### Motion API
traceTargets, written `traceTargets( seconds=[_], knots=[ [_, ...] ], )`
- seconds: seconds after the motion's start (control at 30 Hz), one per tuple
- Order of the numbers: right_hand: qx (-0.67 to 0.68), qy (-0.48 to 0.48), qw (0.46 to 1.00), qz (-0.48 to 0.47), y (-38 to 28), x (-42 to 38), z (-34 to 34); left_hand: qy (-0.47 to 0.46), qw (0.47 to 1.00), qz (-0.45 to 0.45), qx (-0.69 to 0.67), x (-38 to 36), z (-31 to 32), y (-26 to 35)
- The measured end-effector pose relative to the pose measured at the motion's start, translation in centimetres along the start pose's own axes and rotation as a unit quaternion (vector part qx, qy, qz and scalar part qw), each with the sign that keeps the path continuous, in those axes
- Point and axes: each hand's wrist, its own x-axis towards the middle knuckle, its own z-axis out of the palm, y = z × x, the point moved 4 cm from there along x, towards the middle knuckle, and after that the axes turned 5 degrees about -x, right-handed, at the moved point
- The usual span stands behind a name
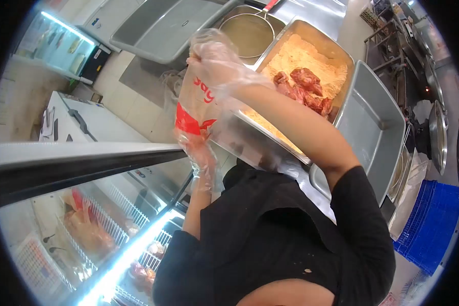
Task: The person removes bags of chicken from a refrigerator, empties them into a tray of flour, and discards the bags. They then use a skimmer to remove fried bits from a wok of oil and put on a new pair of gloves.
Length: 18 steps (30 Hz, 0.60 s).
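Both of my hands wear clear plastic gloves and hold a plastic bag (pixel 195 99) with red print, upright beside the metal tray. My right hand (pixel 212 53) is closed on the bag's top end. Lower down, my left hand (pixel 196 145) grips the bag's bottom part near its red patch. To the right, the metal tray (pixel 344 58) holds orange-yellow powder (pixel 296 53) with several pieces of red meat (pixel 306 81) on it. My right forearm passes over the tray's near side and hides part of it.
A grey tub (pixel 163 30) stands at the upper left, another grey tub (pixel 372 112) right of the tray. A round strainer (pixel 247 35) sits behind. Blue crates (pixel 428 224) are at the right; a glass-fronted cooler (pixel 86 224) is at the lower left.
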Motion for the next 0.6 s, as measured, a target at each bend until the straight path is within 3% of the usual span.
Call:
traceTargets(
  seconds=[0.07,0.1,0.17,0.2,0.23,0.27,0.3,0.37,0.47,0.53,0.6],
  knots=[
    [-0.065,-0.018,0.998,0.013,1.2,1.2,3.9,-0.139,0.988,-0.046,-0.05,1.4,-2.1,-1.5],
    [-0.065,-0.017,0.998,0.011,1.3,1.1,5.0,-0.102,0.994,-0.007,-0.041,1.7,-1.4,-1.6],
    [-0.266,-0.074,0.946,-0.167,0.4,0.5,5.9,-0.067,0.997,0.0,-0.03,1.7,0.6,-1.0],
    [-0.279,-0.069,0.945,-0.156,0.7,0.2,5.6,-0.032,0.999,0.003,-0.021,1.5,2.2,-1.2],
    [-0.199,-0.049,0.972,-0.11,0.6,-0.5,5.2,-0.088,0.993,-0.074,0.028,0.2,4.1,-0.2],
    [-0.116,-0.027,0.991,-0.066,1.1,-1.1,4.5,-0.096,0.991,-0.086,0.022,1.5,2.9,-1.7],
    [-0.124,-0.025,0.99,-0.057,3.3,-1.9,5.0,-0.053,0.992,-0.085,0.072,3.7,0.0,-4.1],
    [-0.12,0.019,0.965,-0.232,5.6,-4.0,5.6,-0.017,0.989,-0.086,0.12,4.3,-0.2,-5.2],
    [-0.043,0.031,0.981,-0.186,4.8,-10.5,-2.8,-0.04,0.991,-0.12,0.052,3.4,1.6,-3.9],
    [-0.055,0.003,0.998,-0.02,7.5,-13.8,-6.1,-0.022,0.99,-0.114,0.077,4.1,0.9,-4.2],
    [-0.033,0.108,0.993,0.035,10.9,-17.3,-8.6,-0.038,0.987,-0.148,0.052,4.2,-0.1,-4.2]
  ],
)
